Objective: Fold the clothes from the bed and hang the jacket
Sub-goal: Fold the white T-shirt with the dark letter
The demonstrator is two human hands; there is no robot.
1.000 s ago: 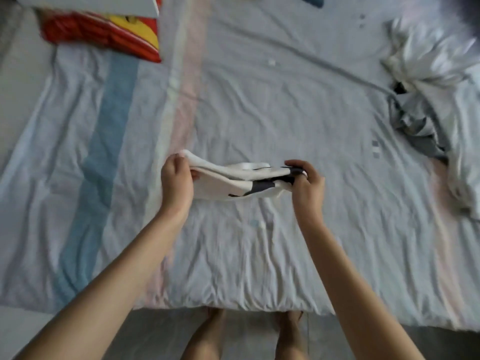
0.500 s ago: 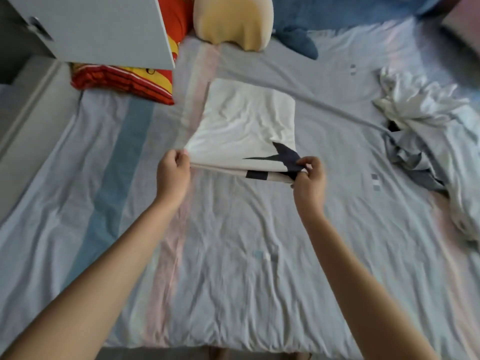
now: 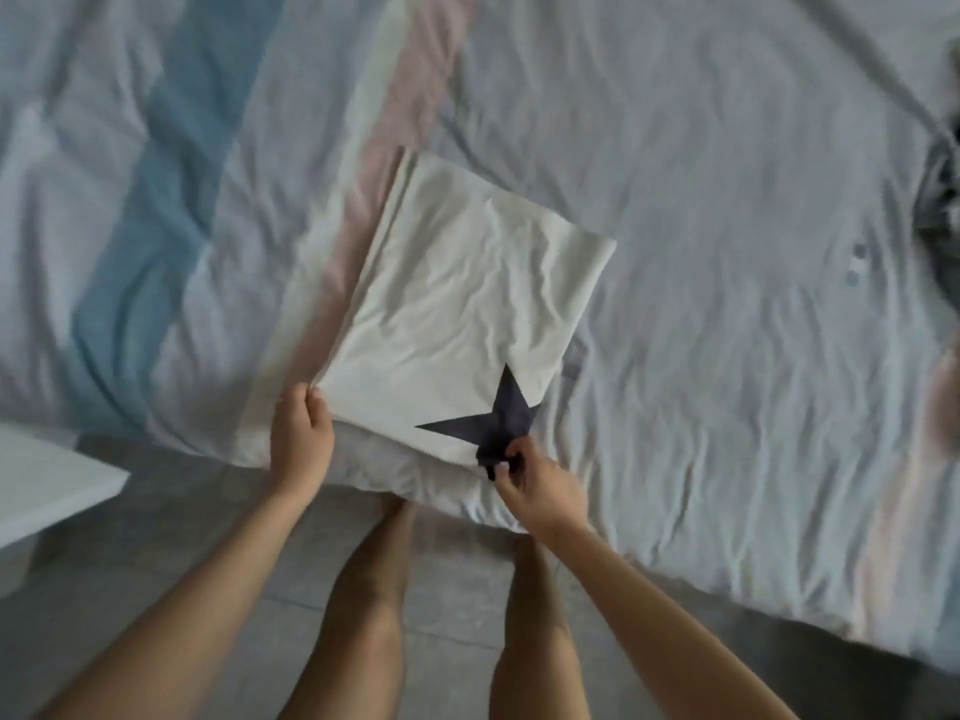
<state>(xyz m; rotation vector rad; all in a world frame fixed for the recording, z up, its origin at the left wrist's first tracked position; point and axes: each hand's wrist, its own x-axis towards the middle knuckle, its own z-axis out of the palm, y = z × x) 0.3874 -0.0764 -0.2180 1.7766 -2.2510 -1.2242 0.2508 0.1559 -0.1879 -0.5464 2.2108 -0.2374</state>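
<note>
A white garment (image 3: 457,298) with a dark star print lies folded into a rectangle on the bed (image 3: 727,252), close to its near edge. My left hand (image 3: 298,439) grips the garment's near left corner. At the near right corner, beside the star, my right hand (image 3: 535,478) pinches the cloth between its fingers. The garment lies flat and slightly turned to the right.
A heap of grey and white clothes (image 3: 943,200) shows at the right edge of the bed. A white cupboard door (image 3: 47,485) juts in at the lower left. My legs stand on the tiled floor (image 3: 171,532) against the bed's edge.
The garment went from bunched in the air, to spread out, to lying flat near the bed's edge. Both hands kept hold of its near corners. The camera tilted further down.
</note>
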